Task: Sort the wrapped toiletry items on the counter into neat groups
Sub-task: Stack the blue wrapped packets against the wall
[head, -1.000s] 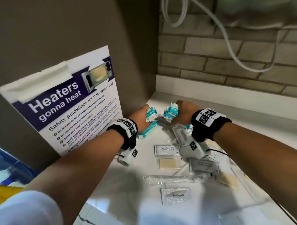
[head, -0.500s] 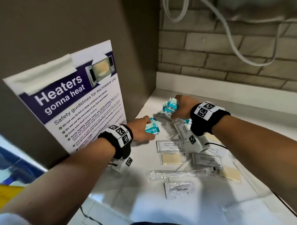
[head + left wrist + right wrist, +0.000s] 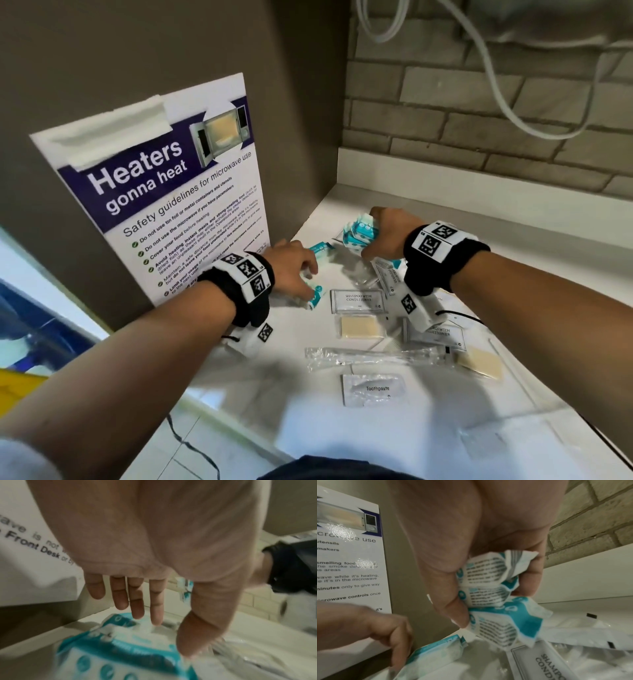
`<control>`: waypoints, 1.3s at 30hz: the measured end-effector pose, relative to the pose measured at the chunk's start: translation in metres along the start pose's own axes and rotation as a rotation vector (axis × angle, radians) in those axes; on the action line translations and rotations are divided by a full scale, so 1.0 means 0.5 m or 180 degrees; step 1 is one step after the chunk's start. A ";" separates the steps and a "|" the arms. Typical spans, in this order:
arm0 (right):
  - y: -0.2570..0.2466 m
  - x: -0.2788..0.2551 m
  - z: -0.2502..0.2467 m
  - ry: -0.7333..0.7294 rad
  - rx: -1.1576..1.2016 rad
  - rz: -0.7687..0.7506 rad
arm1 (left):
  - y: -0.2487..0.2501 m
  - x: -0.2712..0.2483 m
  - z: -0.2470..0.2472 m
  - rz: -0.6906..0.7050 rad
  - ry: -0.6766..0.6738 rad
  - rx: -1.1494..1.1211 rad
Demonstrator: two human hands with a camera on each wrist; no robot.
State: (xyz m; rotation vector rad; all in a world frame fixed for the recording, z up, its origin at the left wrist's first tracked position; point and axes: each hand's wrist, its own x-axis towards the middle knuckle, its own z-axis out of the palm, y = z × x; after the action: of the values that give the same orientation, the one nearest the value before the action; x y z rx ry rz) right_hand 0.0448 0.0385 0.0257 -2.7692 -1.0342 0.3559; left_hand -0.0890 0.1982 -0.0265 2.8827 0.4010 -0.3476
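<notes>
Right hand [image 3: 488, 536] clutches crinkled teal sachets [image 3: 489, 582]; left hand [image 3: 137, 540] grip slack, fingers straight.

White packets [image 3: 360, 233] banded in teal, with round teal spots and dark print, are seen at twelve o'clock on the white counter [image 3: 342, 431]. The shampoo sachet [image 3: 358, 300] is white with a thin grey border. Pale cream soap [image 3: 359, 327] shows through clear wrap. At ten o'clock, the poster [image 3: 164, 192] is white with a navy band. Black wristbands [image 3: 442, 257] carry black-and-white square codes.
</notes>
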 end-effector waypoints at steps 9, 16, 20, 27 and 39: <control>0.023 0.012 -0.002 -0.0102 0.0231 0.0018 | 0.022 0.128 -0.016 -0.0644 0.0064 -0.0278; 0.044 0.027 -0.007 -0.0057 0.0271 0.0080 | 0.026 0.161 -0.029 -0.0798 0.0322 -0.0475; 0.049 0.035 -0.014 -0.0020 0.0293 0.0136 | 0.013 0.155 -0.017 -0.0915 0.0155 -0.0176; 0.062 0.039 -0.027 0.0103 0.0359 0.0232 | 0.024 0.157 -0.031 -0.0827 0.0197 0.0182; 0.113 0.066 -0.080 0.0381 0.0393 0.0346 | 0.182 0.201 -0.011 0.0400 -0.0543 0.0469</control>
State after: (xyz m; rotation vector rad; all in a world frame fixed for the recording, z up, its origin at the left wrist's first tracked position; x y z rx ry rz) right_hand 0.1153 0.0156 0.0453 -2.7047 -0.8085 0.2551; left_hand 0.0323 0.1383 -0.0318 2.9702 0.1707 -0.6195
